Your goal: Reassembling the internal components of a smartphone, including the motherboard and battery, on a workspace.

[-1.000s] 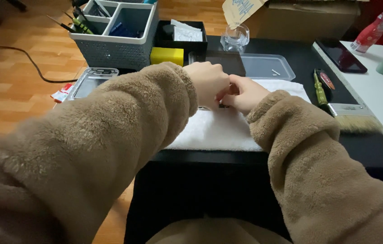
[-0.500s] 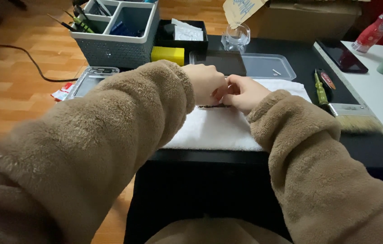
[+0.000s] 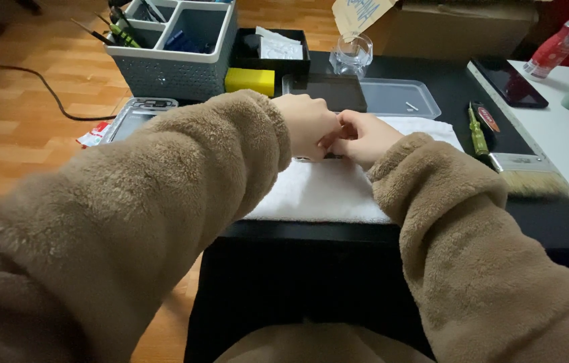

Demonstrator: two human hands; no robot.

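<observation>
Head view: both hands, left [image 3: 308, 124] and right [image 3: 360, 136], stay pinching a small dark object [image 3: 331, 156].

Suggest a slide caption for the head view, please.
Both hands, left and right, meet over a small dark item on a white towel.

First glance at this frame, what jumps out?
Two fuzzy tan sleeves fill the view, with the left hand and right hand pressed together over a small dark object, mostly hidden, on a white towel. Behind sit a grey organizer and a yellow block; a green screwdriver and brush lie to the right.
</observation>
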